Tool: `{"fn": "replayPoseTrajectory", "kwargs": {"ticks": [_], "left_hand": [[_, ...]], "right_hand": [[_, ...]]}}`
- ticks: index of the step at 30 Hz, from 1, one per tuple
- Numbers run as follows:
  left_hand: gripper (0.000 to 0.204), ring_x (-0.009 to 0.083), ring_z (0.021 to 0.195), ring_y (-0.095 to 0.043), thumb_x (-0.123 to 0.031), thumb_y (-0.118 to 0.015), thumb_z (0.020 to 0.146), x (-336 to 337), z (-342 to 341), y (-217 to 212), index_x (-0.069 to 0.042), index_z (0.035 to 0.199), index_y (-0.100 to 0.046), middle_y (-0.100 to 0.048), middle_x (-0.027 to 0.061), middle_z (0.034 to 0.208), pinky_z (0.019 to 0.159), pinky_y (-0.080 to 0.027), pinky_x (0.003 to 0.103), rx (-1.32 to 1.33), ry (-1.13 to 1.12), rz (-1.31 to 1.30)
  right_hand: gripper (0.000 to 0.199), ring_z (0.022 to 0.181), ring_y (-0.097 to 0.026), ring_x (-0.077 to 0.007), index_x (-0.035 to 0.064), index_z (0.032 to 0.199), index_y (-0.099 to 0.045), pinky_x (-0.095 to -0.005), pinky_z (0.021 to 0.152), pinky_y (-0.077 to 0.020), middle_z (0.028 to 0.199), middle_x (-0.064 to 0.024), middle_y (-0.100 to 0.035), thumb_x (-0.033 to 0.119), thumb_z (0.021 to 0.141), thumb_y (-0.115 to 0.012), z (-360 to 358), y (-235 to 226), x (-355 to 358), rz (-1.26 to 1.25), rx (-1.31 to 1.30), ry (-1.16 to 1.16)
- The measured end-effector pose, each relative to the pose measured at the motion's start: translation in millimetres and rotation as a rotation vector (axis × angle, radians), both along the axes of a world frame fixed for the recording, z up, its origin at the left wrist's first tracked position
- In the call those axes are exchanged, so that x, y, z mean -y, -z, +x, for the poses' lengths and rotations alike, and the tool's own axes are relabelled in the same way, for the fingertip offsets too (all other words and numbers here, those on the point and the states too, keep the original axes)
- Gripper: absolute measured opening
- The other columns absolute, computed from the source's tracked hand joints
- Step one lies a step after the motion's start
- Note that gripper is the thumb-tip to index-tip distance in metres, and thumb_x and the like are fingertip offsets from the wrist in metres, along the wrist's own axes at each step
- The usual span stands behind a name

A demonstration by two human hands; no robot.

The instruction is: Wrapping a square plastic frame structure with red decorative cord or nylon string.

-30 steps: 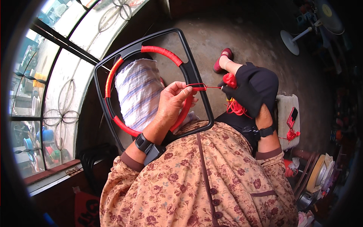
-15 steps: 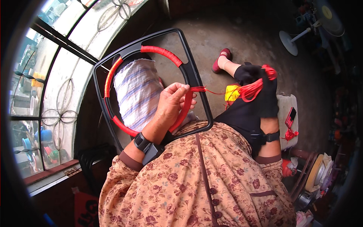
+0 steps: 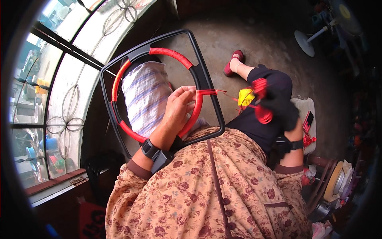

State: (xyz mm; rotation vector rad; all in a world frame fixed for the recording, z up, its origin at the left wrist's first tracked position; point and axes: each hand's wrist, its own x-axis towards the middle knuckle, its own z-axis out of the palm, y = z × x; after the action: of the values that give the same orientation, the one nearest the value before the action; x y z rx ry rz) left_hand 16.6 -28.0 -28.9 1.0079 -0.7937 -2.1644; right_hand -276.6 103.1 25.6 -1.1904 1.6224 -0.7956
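A black frame with a ring inside it rests on my lap, tilted. Red cord is wound tightly round several stretches of the ring. My bare left hand grips the ring's right side, thumb and fingers closed on the wound part. From there red strands run out across the frame's side bar. My right hand, in a black glove and smeared by motion, holds a bundle of red cord above my right thigh; loops stick out on both sides of it. A striped white cloth lies over my left leg, under the ring.
A yellow packet lies beyond my right thigh. On a pale seat at the right is a red phone-like thing. A barred window stands at the left, a white-based fan at the far right.
My right hand has moved a little toward me with the cord bundle, which now hangs in two lumps. The strands at the ring look shorter and slacker. My left hand has hardly moved.
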Motion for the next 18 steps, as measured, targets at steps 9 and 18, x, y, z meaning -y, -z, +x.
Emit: {"fn": "replayPoseTrajectory", "kwargs": {"ticks": [9,18], "left_hand": [[0.014,0.013,0.077,-0.062,-0.004,-0.055,0.089,-4.0,4.1,4.3,-0.002,0.103,-0.055,-0.064,0.0082,0.093,0.074,-0.05,0.025,0.004,0.02,-0.109],[0.027,0.0151,0.092,-0.059,0.005,-0.056,0.083,-18.7,-1.8,-35.6,0.003,0.11,-0.053,-0.058,0.0083,0.1,0.083,-0.046,0.025,0.361,-0.255,-1.308]], "right_hand": [[0.061,0.094,-0.059,-0.0148,0.0083,0.129,-0.046,-0.0283,0.078,-0.0502,0.101,-0.0092,-0.062,0.007,0.074,-0.071,97.9,58.7,91.3,-0.214,0.181,-0.085],[0.051,0.115,-0.049,-0.035,0.0077,0.117,-0.055,-0.0436,0.097,-0.0399,0.119,-0.0143,-0.055,0.01,0.069,-0.071,125.8,5.9,94.1,-0.976,-0.493,-0.243]]}}
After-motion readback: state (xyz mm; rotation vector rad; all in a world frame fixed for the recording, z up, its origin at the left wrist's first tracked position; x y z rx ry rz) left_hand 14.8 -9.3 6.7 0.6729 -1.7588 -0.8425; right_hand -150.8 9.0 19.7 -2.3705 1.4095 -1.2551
